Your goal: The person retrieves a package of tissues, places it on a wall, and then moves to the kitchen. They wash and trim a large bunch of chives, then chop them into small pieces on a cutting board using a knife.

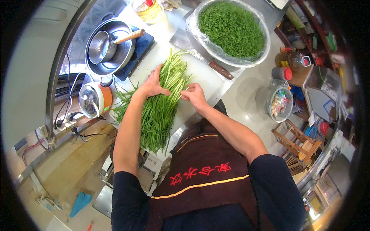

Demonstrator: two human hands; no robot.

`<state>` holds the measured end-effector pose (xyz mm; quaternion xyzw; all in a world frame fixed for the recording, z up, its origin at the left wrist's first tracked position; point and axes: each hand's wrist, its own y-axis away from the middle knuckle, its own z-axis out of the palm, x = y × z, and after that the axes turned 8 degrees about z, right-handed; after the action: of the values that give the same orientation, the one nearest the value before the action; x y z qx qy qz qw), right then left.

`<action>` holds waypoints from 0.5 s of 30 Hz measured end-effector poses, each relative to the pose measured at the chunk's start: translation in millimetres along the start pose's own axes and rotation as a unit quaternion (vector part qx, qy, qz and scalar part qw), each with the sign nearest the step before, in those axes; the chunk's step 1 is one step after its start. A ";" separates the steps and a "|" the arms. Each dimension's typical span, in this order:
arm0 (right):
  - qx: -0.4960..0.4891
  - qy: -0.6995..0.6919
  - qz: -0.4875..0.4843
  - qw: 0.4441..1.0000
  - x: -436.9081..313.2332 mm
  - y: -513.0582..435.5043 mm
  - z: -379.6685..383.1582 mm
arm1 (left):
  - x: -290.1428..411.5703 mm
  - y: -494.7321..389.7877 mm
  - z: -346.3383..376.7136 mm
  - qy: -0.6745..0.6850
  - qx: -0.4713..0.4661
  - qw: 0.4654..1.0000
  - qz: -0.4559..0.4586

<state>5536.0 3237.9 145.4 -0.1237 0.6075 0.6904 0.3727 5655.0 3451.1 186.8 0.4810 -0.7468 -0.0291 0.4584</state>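
A large bunch of garlic chives (162, 115) lies across a white cutting board (206, 86), with its pale stem ends toward the back and its green leaves toward me. My left hand (153, 83) rests on the bunch's left side, thumb spread over the stems and fingers apart. At the right edge, my right hand (195, 95) has thumb and fingertips pinched together on a pale stem end. Behind the bunch lies a cleaver (188, 47), its wooden handle (221, 70) pointing right and toward me. Part of its blade is hidden by the basin.
A plastic-lined basin of chopped greens (231, 29) stands back right. Back left, a steel pot (89, 65) holding a wooden-handled ladle (101, 47) sits on a dark cooktop (144, 43). An orange electric cooker (105, 98) is left of the leaves. A lined bin (268, 99) stands on the floor.
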 end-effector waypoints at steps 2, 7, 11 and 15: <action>-0.014 -0.021 0.032 0.999 7.5 1.8 -3.8 | -9.4 -2.2 1.0 0.007 0.006 1.000 0.009; -0.015 0.001 0.067 0.998 5.0 17.6 11.5 | -15.4 -1.3 6.3 0.020 0.025 0.999 0.035; 0.060 0.132 0.013 0.989 -5.9 24.7 35.7 | -8.9 -1.4 9.4 0.016 0.038 0.999 0.013; 0.076 0.188 -0.014 0.979 -8.8 17.2 46.4 | 4.1 -0.1 15.4 0.004 0.080 0.997 -0.023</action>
<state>5543.8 3278.2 174.5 -0.2314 0.7156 0.6014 0.2696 5643.6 3442.0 180.6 0.5332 -0.7336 0.0225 0.4207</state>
